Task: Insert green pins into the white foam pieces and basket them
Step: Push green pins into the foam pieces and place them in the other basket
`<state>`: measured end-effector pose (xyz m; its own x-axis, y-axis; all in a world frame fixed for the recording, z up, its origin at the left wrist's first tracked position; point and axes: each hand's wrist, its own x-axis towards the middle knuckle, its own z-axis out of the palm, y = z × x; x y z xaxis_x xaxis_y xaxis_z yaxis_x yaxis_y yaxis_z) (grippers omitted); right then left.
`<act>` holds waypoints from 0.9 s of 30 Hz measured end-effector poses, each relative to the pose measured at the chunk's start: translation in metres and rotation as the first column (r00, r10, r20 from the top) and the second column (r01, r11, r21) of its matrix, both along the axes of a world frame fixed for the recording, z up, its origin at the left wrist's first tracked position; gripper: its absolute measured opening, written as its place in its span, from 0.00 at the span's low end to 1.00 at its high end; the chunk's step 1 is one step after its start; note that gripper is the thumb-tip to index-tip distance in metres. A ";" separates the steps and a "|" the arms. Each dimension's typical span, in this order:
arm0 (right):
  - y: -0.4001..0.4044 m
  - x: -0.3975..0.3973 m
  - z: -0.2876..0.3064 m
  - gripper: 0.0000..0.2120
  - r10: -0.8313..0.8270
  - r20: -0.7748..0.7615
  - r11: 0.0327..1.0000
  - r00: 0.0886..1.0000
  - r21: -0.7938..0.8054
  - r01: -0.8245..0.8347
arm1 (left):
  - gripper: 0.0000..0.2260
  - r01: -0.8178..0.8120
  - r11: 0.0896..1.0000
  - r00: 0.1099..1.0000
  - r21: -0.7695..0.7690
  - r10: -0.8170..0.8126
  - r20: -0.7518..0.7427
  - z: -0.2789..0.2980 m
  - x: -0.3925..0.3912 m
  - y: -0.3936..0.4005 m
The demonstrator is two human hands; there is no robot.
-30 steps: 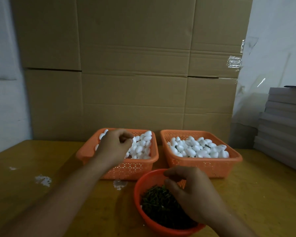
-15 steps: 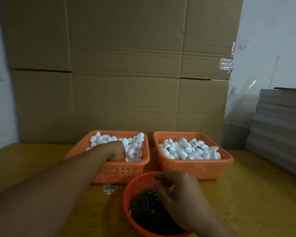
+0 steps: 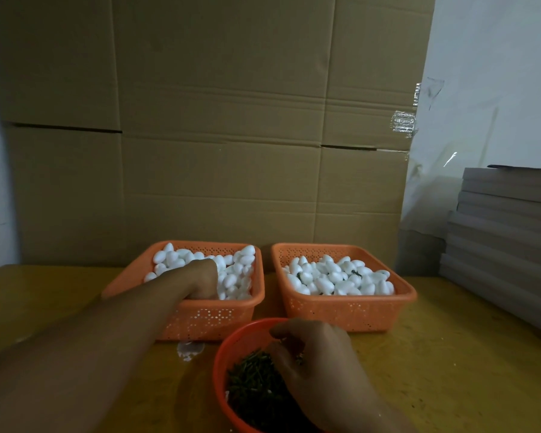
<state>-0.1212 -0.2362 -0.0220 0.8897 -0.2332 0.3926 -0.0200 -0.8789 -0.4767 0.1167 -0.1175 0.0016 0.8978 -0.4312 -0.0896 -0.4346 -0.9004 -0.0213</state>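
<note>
On the yellow table (image 3: 450,354) I see my left hand (image 3: 200,278) sunk among white foam pieces (image 3: 231,276) in the left orange basket (image 3: 213,318); whether it grips anything, I cannot tell. My right hand (image 3: 316,354) pinches green pins (image 3: 253,382) over the red bowl (image 3: 222,364). I can read no writing on the cardboard (image 3: 216,120).

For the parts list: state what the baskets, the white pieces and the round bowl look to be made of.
Left basket and right basket: matte orange plastic, likely, with perforated moulded walls. White pieces: foam-like, matte. Round bowl: glossier red-orange plastic, probably.
</note>
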 end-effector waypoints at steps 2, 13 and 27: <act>0.000 0.000 0.000 0.13 0.002 -0.008 1.000 1.000 -0.005 -0.002 | 0.25 -0.014 0.998 1.000 -0.067 0.015 0.025 0.003 0.000 0.000; 0.004 -0.001 0.001 0.13 -0.010 -0.006 1.000 1.000 -0.025 0.010 | 0.03 0.182 0.662 0.974 -0.727 -0.021 0.225 0.003 -0.033 0.008; 0.005 0.001 -0.003 0.13 -0.007 -0.019 0.998 1.000 -0.060 0.006 | 0.13 0.503 0.278 0.860 -0.818 -0.074 0.504 -0.014 -0.117 0.032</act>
